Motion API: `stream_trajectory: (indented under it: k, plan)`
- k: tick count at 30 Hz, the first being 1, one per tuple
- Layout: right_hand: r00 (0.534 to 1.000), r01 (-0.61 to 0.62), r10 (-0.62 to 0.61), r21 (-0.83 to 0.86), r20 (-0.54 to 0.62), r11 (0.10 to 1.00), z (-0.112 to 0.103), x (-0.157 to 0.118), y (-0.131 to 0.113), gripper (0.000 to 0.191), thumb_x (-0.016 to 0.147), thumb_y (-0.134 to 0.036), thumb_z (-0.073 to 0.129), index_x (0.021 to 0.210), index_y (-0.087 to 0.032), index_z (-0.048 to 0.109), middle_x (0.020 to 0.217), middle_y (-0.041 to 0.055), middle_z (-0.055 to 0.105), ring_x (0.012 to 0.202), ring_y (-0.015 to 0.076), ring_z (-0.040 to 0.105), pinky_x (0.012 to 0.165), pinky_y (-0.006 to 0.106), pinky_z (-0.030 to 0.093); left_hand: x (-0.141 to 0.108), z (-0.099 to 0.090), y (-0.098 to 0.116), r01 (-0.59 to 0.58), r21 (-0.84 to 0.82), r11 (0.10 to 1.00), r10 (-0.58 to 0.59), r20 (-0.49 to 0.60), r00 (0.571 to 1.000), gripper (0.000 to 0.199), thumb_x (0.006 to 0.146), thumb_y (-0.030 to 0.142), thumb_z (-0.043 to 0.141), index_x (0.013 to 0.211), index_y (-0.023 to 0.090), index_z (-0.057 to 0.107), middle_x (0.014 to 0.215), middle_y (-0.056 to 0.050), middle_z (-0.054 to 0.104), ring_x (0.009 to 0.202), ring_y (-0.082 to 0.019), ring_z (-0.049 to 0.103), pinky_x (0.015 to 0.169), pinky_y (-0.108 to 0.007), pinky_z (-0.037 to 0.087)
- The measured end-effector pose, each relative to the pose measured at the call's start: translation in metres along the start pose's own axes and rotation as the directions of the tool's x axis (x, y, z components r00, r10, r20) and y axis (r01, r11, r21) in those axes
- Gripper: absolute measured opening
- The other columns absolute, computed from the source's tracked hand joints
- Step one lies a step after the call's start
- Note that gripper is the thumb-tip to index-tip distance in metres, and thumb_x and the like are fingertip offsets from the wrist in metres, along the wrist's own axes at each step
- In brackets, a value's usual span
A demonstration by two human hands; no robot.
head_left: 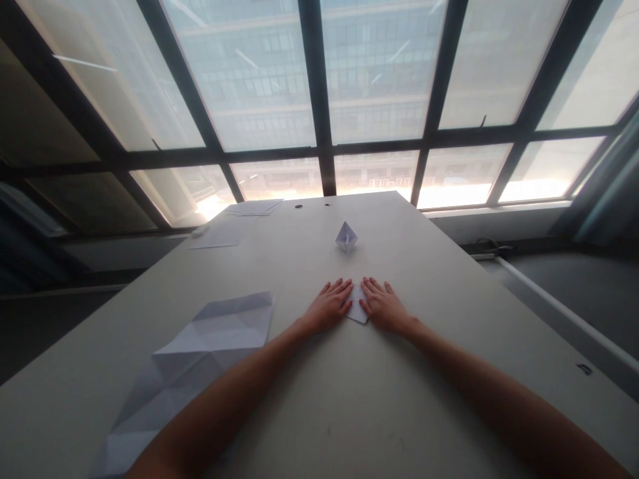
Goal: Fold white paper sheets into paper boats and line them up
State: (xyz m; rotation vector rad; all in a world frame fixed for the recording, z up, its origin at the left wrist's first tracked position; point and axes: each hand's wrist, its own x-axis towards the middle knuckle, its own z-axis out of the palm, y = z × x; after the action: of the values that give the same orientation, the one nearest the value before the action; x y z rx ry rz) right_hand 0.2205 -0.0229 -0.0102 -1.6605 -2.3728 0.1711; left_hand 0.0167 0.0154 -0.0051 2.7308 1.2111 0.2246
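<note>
Both sides of a small folded paper [358, 311], nearer the right edge of the smooth table [444, 286] than the left, are covered by the flat, outstretched left hand [329, 304] and right hand [385, 306], nothing gripped, apparently so it is held flat. Toward the far edge, a faceted paper form [346, 236] is stood.

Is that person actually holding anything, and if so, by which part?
Nothing appears gripped: the left hand and the right hand lie flat over opposite sides of the small folded paper on the table.
</note>
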Motion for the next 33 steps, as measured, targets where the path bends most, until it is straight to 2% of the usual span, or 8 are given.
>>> stream_trajectory:
  k: [6, 11, 14, 16, 19, 22, 26, 33]
  plan:
    - [1.0, -0.001, 0.001, 0.027, -0.011, 1.0, 0.0, 0.002, 0.002, 0.054, 0.101, -0.031, 0.026, 0.151, -0.013, 0.033, 0.157, 0.0129, 0.031, 0.147, 0.0243, 0.023, 0.118, 0.052, 0.014, -0.001, 0.002, -0.002, 0.091, 0.04, 0.995, -0.091, -0.017, 0.996, 0.058, 0.101, 0.044, 0.028, 0.153, 0.02, 0.029, 0.16, -0.008, 0.024, 0.149, -0.027, 0.017, 0.119, -0.05, 0.013]
    - [0.994, 0.112, -0.112, 0.094, -0.002, 0.989, -0.001, 0.003, 0.004, 0.052, 0.098, -0.021, 0.027, 0.148, -0.017, 0.04, 0.157, 0.0089, 0.033, 0.147, 0.0198, 0.023, 0.118, 0.045, 0.016, -0.002, 0.003, -0.001, 0.142, 0.044, 0.989, -0.141, -0.039, 0.989, 0.06, 0.1, 0.049, 0.03, 0.152, 0.019, 0.031, 0.16, -0.008, 0.025, 0.148, -0.032, 0.016, 0.118, -0.056, 0.014]
    - [0.989, 0.145, -0.146, 0.091, 0.006, 0.985, -0.003, 0.002, 0.003, 0.053, 0.097, -0.022, 0.03, 0.149, -0.017, 0.039, 0.156, 0.009, 0.034, 0.146, 0.0191, 0.024, 0.119, 0.047, 0.013, -0.001, 0.003, -0.003, 0.164, 0.031, 0.986, -0.163, -0.055, 0.985, 0.058, 0.1, 0.046, 0.032, 0.152, 0.021, 0.031, 0.16, -0.008, 0.026, 0.149, -0.031, 0.017, 0.118, -0.055, 0.014]
    - [0.991, 0.136, -0.135, 0.054, -0.008, 0.989, -0.004, 0.0, 0.002, 0.053, 0.097, -0.025, 0.032, 0.149, -0.016, 0.038, 0.155, 0.0101, 0.036, 0.146, 0.0203, 0.026, 0.12, 0.049, 0.008, -0.001, 0.001, -0.003, 0.123, 0.016, 0.992, -0.122, -0.055, 0.991, 0.056, 0.101, 0.041, 0.031, 0.152, 0.021, 0.03, 0.16, -0.008, 0.026, 0.149, -0.027, 0.016, 0.119, -0.052, 0.013]
    - [0.994, 0.093, -0.093, -0.017, -0.05, 0.996, -0.004, 0.0, 0.0, 0.054, 0.098, -0.029, 0.03, 0.149, -0.011, 0.038, 0.154, 0.0132, 0.038, 0.144, 0.0216, 0.029, 0.12, 0.047, 0.005, -0.002, -0.004, -0.001, -0.072, -0.018, 0.997, 0.072, -0.031, 0.997, 0.053, 0.102, 0.034, 0.029, 0.153, 0.021, 0.028, 0.16, -0.005, 0.026, 0.149, -0.019, 0.016, 0.122, -0.043, 0.01]
    - [0.996, 0.059, -0.063, -0.055, -0.067, 0.997, -0.001, 0.0, -0.001, 0.055, 0.099, -0.03, 0.027, 0.148, -0.006, 0.038, 0.153, 0.0169, 0.037, 0.144, 0.0222, 0.03, 0.12, 0.043, 0.008, -0.003, -0.006, 0.003, -0.192, -0.039, 0.981, 0.192, 0.008, 0.981, 0.054, 0.103, 0.04, 0.028, 0.155, 0.023, 0.025, 0.159, -0.004, 0.027, 0.149, -0.016, 0.019, 0.122, -0.039, 0.011]
    - [0.998, 0.051, -0.052, -0.039, -0.027, 0.998, 0.0, 0.0, 0.003, 0.058, 0.099, -0.031, 0.026, 0.15, -0.005, 0.033, 0.157, 0.0168, 0.03, 0.147, 0.0229, 0.023, 0.12, 0.042, 0.009, -0.003, -0.004, 0.006, -0.156, -0.001, 0.988, 0.156, 0.044, 0.987, 0.064, 0.102, 0.054, 0.025, 0.156, 0.021, 0.019, 0.161, -0.007, 0.021, 0.149, -0.02, 0.017, 0.121, -0.042, 0.012]
    - [0.985, 0.143, -0.145, 0.029, 0.09, 0.989, -0.004, 0.0, 0.013, 0.073, 0.097, -0.054, 0.034, 0.156, -0.014, 0.019, 0.162, 0.0126, 0.015, 0.15, 0.0243, 0.009, 0.12, 0.047, 0.005, -0.005, -0.004, 0.006, -0.092, 0.063, 0.994, 0.09, 0.037, 0.995, 0.079, 0.096, 0.067, 0.024, 0.156, 0.017, 0.018, 0.161, -0.012, 0.016, 0.15, -0.023, 0.011, 0.12, -0.042, 0.007]
